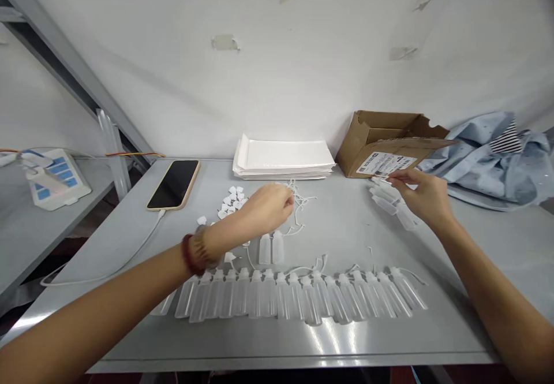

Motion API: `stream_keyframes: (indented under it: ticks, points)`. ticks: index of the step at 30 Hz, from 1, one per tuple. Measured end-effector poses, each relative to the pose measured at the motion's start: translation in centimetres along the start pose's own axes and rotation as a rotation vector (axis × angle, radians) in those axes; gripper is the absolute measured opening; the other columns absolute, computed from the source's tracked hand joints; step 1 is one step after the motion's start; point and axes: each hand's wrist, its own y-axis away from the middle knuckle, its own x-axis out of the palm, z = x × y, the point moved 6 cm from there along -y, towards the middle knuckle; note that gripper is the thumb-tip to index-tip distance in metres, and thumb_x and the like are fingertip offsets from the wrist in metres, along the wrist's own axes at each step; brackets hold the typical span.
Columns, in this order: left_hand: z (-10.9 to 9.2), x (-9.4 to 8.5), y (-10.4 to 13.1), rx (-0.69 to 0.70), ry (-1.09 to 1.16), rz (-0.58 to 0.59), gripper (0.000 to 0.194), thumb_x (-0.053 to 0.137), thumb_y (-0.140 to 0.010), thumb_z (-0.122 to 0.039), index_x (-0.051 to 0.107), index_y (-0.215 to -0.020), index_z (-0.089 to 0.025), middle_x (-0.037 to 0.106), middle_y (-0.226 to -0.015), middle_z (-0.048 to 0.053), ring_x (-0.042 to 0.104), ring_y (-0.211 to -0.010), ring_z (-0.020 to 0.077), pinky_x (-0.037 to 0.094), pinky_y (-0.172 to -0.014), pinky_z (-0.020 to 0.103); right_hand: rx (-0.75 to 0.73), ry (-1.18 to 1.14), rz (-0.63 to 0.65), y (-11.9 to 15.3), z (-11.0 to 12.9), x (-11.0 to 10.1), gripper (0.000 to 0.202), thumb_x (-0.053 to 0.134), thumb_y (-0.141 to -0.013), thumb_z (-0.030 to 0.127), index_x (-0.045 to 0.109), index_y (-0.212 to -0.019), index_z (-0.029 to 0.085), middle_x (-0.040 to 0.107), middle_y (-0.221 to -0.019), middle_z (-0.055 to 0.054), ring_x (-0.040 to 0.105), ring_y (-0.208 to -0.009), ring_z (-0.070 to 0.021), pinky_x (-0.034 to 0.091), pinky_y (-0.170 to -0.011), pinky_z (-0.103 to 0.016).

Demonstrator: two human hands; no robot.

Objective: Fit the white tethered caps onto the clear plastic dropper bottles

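Observation:
My left hand is closed above the table's middle, beside a tangle of thin white cords; what its fingers hold is hidden. Below it stand out two clear plastic squeeze bottles, lying side by side. At the right, my right hand pinches the end of a bottle at a small pile of similar bottles in front of the cardboard box. A long row of bottles lies along the front, several with cords at their necks. White caps are heaped left of my left hand.
A stack of white trays sits against the wall. The open cardboard box is right of it, with light blue cloth beyond. A phone lies at left, its charging cable trailing across the table.

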Motion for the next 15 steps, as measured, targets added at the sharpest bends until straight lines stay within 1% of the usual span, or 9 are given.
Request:
stream_keyframes:
  ticks: [3,5,7,9,11,13,15]
  points:
    - [-0.1,2.3,-2.8,0.011,-0.042,0.038,0.017,0.054,-0.075,-0.018,0.063,-0.06,-0.018,0.064,-0.063,0.006,0.061,-0.064,0.0206,0.04,-0.062,0.031,-0.009,0.018,-0.007,0.4,-0.5,0.0,0.011,0.056,-0.082,0.026,0.065,-0.083,0.02,0.073,-0.086,-0.013,0.068,-0.08,-0.0248,0.048,-0.078,-0.037]
    - [-0.1,3.5,-3.8,0.013,-0.06,0.049,0.018,0.056,-0.078,-0.02,0.062,-0.062,-0.016,0.065,-0.065,0.007,0.061,-0.066,0.0204,0.042,-0.063,0.031,-0.036,0.038,0.034,0.6,-0.5,0.5,0.013,0.056,-0.081,0.028,0.066,-0.083,0.02,0.073,-0.084,-0.011,0.067,-0.077,-0.0246,0.049,-0.074,-0.037]
    - [-0.1,4.2,-4.2,0.016,-0.066,0.055,0.018,0.058,-0.082,-0.025,0.063,-0.068,-0.014,0.065,-0.069,0.006,0.061,-0.068,0.0183,0.044,-0.066,0.031,-0.064,0.064,0.088,0.7,-0.4,1.2,0.015,0.058,-0.079,0.031,0.066,-0.081,0.02,0.072,-0.083,-0.01,0.067,-0.076,-0.0249,0.049,-0.072,-0.037]
    - [-0.2,4.4,-4.2,0.023,-0.061,0.057,0.018,0.059,-0.084,-0.027,0.064,-0.072,-0.014,0.065,-0.071,0.004,0.061,-0.069,0.0171,0.046,-0.068,0.032,-0.086,0.091,0.142,0.8,-0.4,2.0,0.017,0.059,-0.076,0.034,0.067,-0.08,0.02,0.072,-0.083,-0.009,0.065,-0.075,-0.025,0.049,-0.071,-0.038]
    - [-0.3,4.3,-4.3,0.032,-0.044,0.056,0.015,0.059,-0.082,-0.023,0.065,-0.07,-0.015,0.066,-0.072,0.004,0.062,-0.072,0.0187,0.047,-0.069,0.033,-0.097,0.117,0.195,0.9,-0.5,2.6,0.018,0.06,-0.074,0.035,0.068,-0.08,0.02,0.072,-0.082,-0.008,0.064,-0.072,-0.0242,0.049,-0.069,-0.038]
    - [-0.6,3.8,-4.3,0.041,-0.016,0.049,0.013,0.06,-0.076,-0.018,0.066,-0.065,-0.016,0.068,-0.073,0.007,0.064,-0.077,0.0221,0.046,-0.07,0.033,-0.096,0.142,0.243,1.0,-0.7,3.0,0.019,0.06,-0.072,0.034,0.068,-0.08,0.019,0.071,-0.081,-0.008,0.063,-0.068,-0.0232,0.049,-0.066,-0.036]
    - [-0.9,3.1,-4.2,0.043,0.028,0.035,0.009,0.062,-0.073,-0.017,0.068,-0.066,-0.016,0.071,-0.078,0.007,0.065,-0.081,0.0233,0.047,-0.073,0.033,-0.089,0.164,0.282,1.2,-0.9,3.3,0.021,0.06,-0.069,0.031,0.069,-0.083,0.019,0.071,-0.079,-0.007,0.063,-0.068,-0.0229,0.049,-0.065,-0.035]
